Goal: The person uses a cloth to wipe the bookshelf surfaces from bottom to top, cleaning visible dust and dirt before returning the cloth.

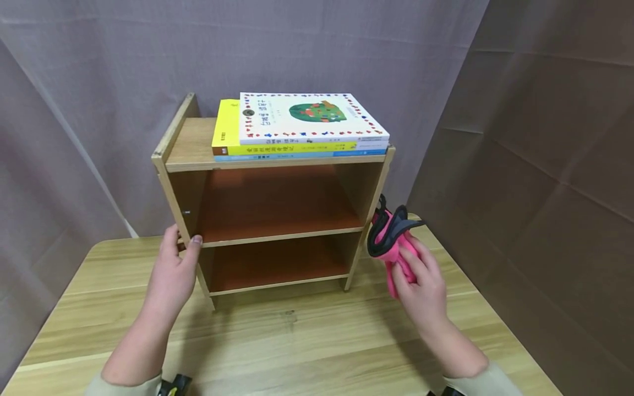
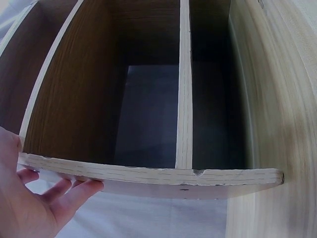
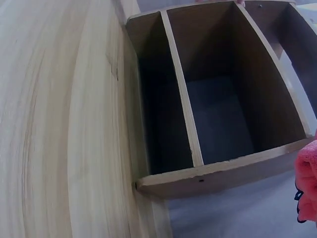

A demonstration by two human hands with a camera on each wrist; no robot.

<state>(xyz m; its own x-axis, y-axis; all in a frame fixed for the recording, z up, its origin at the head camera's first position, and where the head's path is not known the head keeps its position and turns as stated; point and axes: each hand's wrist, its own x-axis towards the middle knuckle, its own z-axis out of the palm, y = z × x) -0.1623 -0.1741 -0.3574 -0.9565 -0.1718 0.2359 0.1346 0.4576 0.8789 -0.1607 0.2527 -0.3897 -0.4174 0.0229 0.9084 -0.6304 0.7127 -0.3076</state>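
A small wooden shelf [image 1: 282, 239] stands on the table, its open front facing me. My left hand [image 1: 175, 269] holds its left side panel, thumb on the front edge near the middle board and fingers round the outer face. In the left wrist view, the fingers of my left hand [image 2: 54, 201] lie along that panel. On the right, my right hand [image 1: 421, 280] grips a folded pink cloth [image 1: 393, 253] with dark edging, close beside the right side panel. Only a bit of the pink cloth [image 3: 308, 178] shows in the right wrist view; that hand is out of sight there.
A stack of books [image 1: 307, 118], white on top with yellow and blue ones below, lies on the top board. The wood-grain table [image 1: 297, 341] extends in front and to both sides. Behind hangs a grey curtain [image 1: 307, 49], with a brownish one [image 1: 535, 165] at the right.
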